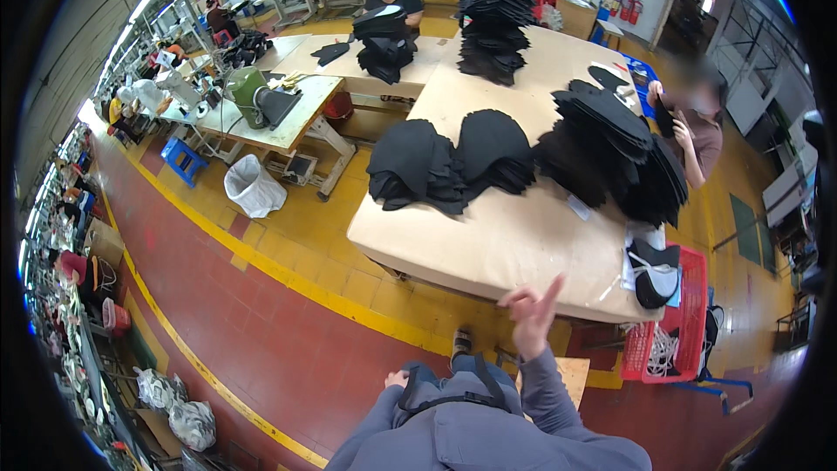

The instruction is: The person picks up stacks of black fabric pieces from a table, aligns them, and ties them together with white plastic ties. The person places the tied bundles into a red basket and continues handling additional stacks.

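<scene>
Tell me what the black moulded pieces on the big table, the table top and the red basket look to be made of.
Black moulded pieces: probably soft foam or fabric; matte, domed, stacked loosely.
Table top: seemingly a padded or cloth-covered board; pale beige, dull, rounded edges.
Red basket: likely rigid plastic; open lattice walls, even colour.

I saw the right hand (532, 314) raised, fingers loosely spread, holding nothing — just in front of the near edge of the padded table (488, 244). Left hand (398, 378) sat low by my grey jacket. Black moulded cups (449, 161) piled on the table; red basket (671, 331) stood at its right corner.
</scene>
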### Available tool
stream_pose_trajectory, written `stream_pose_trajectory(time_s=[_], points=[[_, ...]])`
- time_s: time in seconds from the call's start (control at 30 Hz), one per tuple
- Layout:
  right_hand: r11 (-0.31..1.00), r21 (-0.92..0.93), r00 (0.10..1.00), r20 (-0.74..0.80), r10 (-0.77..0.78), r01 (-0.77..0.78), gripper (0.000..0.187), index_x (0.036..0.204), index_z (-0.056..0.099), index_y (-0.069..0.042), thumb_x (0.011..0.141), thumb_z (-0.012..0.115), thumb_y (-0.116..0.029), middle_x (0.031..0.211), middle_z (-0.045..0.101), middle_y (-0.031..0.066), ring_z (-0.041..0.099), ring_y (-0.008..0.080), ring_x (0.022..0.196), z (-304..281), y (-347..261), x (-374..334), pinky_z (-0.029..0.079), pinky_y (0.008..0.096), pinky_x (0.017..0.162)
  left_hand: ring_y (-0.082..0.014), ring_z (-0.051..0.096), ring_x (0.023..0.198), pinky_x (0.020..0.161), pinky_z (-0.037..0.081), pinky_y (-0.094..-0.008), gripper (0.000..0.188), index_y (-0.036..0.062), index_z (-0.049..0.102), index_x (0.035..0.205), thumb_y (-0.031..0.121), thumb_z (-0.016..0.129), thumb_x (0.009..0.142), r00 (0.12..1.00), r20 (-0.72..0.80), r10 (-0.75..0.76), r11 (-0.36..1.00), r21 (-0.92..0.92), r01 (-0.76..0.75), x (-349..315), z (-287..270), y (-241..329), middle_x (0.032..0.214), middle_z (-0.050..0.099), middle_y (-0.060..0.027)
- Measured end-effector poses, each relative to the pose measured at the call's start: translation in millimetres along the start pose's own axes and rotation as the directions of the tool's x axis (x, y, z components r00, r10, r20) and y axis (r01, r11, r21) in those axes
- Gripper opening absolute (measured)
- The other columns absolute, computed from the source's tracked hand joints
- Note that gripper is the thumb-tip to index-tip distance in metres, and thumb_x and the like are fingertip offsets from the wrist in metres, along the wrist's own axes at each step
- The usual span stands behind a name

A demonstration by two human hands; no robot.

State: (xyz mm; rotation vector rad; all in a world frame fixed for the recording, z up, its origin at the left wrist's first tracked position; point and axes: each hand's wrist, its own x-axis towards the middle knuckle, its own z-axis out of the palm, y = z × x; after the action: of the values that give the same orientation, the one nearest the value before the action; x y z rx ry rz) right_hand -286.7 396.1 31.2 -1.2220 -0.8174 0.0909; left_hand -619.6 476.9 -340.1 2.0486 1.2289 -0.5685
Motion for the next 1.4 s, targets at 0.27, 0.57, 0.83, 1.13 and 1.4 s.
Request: stream_pose_trajectory(time_s=[0.27, 0.57, 0.83, 1.13, 1.4], points=[[0.938, 0.245, 0.73, 0.59, -0.345, 0.245, 0.028, 0.096, 0.072, -0.007, 0.086, 0.071, -0.033, 0.082, 0.07, 0.0071, 0.057, 0.0177, 0.053, 116.6, 25.8, 93.2, 0.046, 0.0294, 0.05, -0.0172, 0.066, 0.084, 0.071, 0.048, -0.0328, 0.032, 0.0147, 0.06, 0.123, 0.027, 0.06, 0.094, 0.966, 0.169, -0.197, 0.246, -0.945, 0.215, 106.6, -135.3, 25.4, 0.107, 0.071, -0.0049], [0.928, -0.372, 0.925, 0.363, 0.109, 0.036, 0.032, 0.112, 0.065, -0.004, 0.08, 0.072, -0.005, 0.094, 0.068, 0.0094, 0.062, 0.021, 0.068, 164.0, 115.6, 168.3, 0.051, 0.0329, 0.065, -0.0168, 0.065, 0.078, 0.062, 0.05, -0.0289, 0.029, 0.006, 0.062, 0.113, 0.026, 0.066, 0.092, 0.992, -0.102, -0.07, 0.245, -0.966, -0.082, 279.6, -296.8, 12.8, 0.1, 0.071, -0.0101], [0.659, -0.405, 0.736, -0.054, 0.675, -0.634, 0.06, 0.132, 0.053, -0.003, 0.083, 0.075, -0.029, 0.118, 0.061, 0.0105, 0.057, 0.0197, 0.103, 170.0, 337.0, 254.4, 0.046, 0.0324, 0.091, -0.0211, 0.058, 0.117, 0.1, 0.043, -0.0322, 0.052, -0.0025, 0.06, 0.126, 0.036, 0.066, 0.092, 0.951, -0.31, -0.018, 0.519, -0.815, -0.256, 440.4, -505.3, 142.0, 0.122, 0.064, -0.0164], [0.327, -0.897, 0.721, 0.013, 0.693, -0.298, 0.09, 0.136, 0.04, 0.005, 0.074, 0.078, -0.047, 0.151, 0.026, 0.0304, 0.024, 0.0441, 0.142, 209.8, 407.4, 288.8, 0.021, 0.05, 0.117, -0.0279, 0.047, 0.129, 0.108, 0.038, -0.0367, 0.093, -0.0011, 0.032, 0.146, 0.04, 0.08, 0.078, 0.986, -0.064, 0.154, 0.411, -0.903, -0.123, 454.9, -527.6, 197.6, 0.14, 0.047, -0.0184], [0.412, -0.787, 0.717, -0.054, 0.695, -0.46, 0.071, 0.13, 0.051, -0.001, 0.07, 0.082, -0.023, 0.144, 0.037, 0.0155, 0.035, 0.038, 0.132, 232.0, 388.4, 259.7, 0.034, 0.043, 0.11, -0.0317, 0.056, 0.119, 0.1, 0.048, -0.0406, 0.097, 0.002, 0.021, 0.15, 0.007, 0.081, 0.074, 0.992, 0.092, 0.088, 0.35, -0.935, 0.056, 414.2, -539.6, 196.1, 0.134, 0.052, -0.0213]])
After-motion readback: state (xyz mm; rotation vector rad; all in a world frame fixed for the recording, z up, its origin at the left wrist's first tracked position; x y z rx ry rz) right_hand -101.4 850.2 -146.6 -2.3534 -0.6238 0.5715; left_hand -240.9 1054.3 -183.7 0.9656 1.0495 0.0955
